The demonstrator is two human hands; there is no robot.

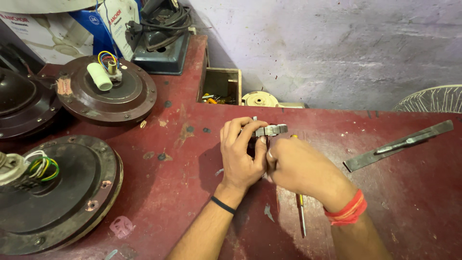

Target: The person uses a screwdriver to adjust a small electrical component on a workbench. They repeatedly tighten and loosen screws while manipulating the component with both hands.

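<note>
counter [192, 192] red, worn | fan motors [108, 91] left of frame | left hand [240, 154] centre, fingers clamp metal part [271, 130] | right hand [301, 168] fingers pinched at part, screwdriver [301, 212] beneath | step: fitting part; next likely needs steady grip

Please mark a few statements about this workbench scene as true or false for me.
1. Both hands grip a small metal part. True.
2. The left hand wears a red thread band. False: it wears a black band; the red threads are on the right hand.
3. A screwdriver lies on the red bench under the right forearm. True.
4. The flat metal bar rests on a fan motor. False: it lies on the bench at the right.
</note>
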